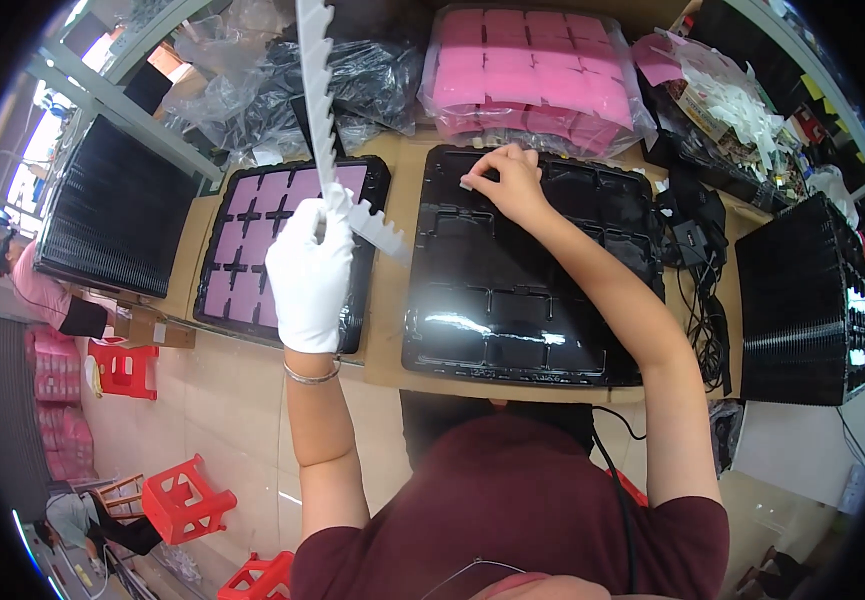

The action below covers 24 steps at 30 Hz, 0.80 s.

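My left hand (310,275), in a white glove, is closed around a long white toothed strip (318,90). The strip rises toward the far edge of the view, and a shorter toothed end (380,232) sticks out to the right of the glove. Below the glove lies a black tray with pink-purple pads (235,240) in its compartments. Over the far left part of a second black compartment tray (462,262), my bare right hand (514,185) pinches a small white piece (467,182). Whether that piece touches the tray I cannot tell.
Bagged pink foam blocks (527,70) lie beyond the right tray. Stacks of black trays stand at the left (117,205) and right (797,300). Black cables (702,310) run beside the right tray. Red stools (187,498) and other people (47,285) are at the left.
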Available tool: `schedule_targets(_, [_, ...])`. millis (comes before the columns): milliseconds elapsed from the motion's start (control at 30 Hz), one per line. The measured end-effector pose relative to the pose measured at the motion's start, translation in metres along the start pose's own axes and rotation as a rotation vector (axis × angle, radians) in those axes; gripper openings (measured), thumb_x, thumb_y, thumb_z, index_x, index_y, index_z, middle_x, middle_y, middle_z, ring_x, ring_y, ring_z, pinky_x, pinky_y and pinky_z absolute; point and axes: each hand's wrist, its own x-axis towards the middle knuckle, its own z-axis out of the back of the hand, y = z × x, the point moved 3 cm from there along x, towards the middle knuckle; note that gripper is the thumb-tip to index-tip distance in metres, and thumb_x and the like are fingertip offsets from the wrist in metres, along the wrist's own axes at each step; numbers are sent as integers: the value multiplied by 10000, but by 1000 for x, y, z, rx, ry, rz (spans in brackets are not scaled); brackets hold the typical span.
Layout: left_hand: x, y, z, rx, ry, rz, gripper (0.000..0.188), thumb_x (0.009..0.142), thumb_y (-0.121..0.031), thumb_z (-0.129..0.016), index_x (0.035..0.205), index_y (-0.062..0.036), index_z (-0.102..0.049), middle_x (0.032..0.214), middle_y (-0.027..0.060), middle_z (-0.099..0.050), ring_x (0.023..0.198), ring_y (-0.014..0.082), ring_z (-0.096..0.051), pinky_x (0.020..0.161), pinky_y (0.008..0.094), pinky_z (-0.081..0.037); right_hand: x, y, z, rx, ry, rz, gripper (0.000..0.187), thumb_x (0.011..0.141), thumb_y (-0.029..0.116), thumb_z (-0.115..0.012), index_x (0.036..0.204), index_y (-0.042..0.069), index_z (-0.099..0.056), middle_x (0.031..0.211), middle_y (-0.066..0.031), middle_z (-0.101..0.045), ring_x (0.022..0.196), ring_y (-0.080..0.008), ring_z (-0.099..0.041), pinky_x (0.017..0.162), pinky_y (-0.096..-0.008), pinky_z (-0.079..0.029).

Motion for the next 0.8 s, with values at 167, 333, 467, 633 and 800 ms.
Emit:
schedule_targets(167, [-3,2,-10,-98,48,64,330,985,-304,-650,813,-23,-647,619,-40,-535,567,16,-395,497,208,-304,1,5,-2,-374,-179,56,424,707,280,-844,1073,125,-697,1079,-94,-559,1112,-346,-405,904,-463,-329])
schedule_targets(333, [0,4,-18,-63,71,29,347,991,-320,-624,842,-9,-661,599,54,-563,530,92,-458,515,275,-400,-34,44,9,716,364,-113,244,953,167,-660,1165,49,-638,1035,-54,-643,956,-120,-603,828,-275,-474])
schedule_targets(467, [-2,-12,-31,-55,115,25,339,987,-312,-630,834,-11,-660,607,47,-582,526,94,-479,517,267,-408,-75,79,28,958,480,-282,140,941,93,-666,1048,3,-673,1004,-35,-686,912,-87,-634,827,-249,-506])
schedule_targets(633, [-7,-14,-50,-99,169,-26,309,981,-291,-640,829,-22,-661,602,38,-587,520,92,-494,515,263,-411,-94,74,53,710,203,-141,97,875,72,-730,940,18,-680,952,-54,-681,853,-133,-642,768,-277,-511])
schedule_targets(800, [-16,-15,-60,-111,160,-42,292,982,-282,-638,834,-33,-668,600,30,-597,520,81,-524,516,254,-414,-95,59,120,-16,-379,639,196,756,-7,-766,885,77,-644,900,-71,-624,871,-271,-583,784,-366,-468])
